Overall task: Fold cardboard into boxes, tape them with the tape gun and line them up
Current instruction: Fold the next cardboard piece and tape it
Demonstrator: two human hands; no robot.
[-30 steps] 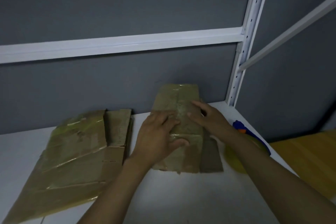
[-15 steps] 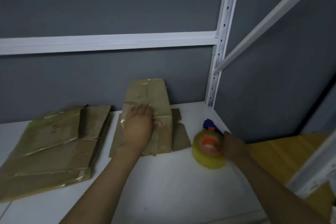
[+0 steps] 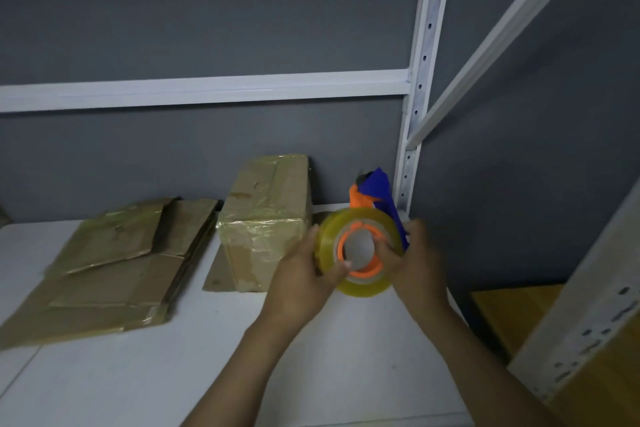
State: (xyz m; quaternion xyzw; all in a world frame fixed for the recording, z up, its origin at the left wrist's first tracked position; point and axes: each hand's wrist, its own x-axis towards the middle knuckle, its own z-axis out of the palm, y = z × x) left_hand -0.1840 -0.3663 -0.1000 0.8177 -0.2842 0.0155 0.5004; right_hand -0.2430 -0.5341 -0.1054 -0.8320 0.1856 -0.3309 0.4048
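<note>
A blue and orange tape gun [image 3: 375, 199] with a big yellowish tape roll [image 3: 360, 250] is held up in front of me, above the white shelf [image 3: 207, 374]. My right hand [image 3: 415, 263] grips the gun from the right side. My left hand [image 3: 306, 272] holds the roll from the left, thumb at the orange core. Just left of the hands a brown folded cardboard box [image 3: 266, 218] stands on the shelf, wrapped in shiny tape, one bottom flap spread flat.
A stack of flattened cardboard [image 3: 104, 267] lies at the left of the shelf. A grey wall stands behind. A white slotted upright [image 3: 420, 80] rises at the right, with a wooden surface [image 3: 509, 315] lower right.
My right hand has lifted the tape gun off the shelf. My left hand has left the cardboard box and taken hold of the tape roll.
</note>
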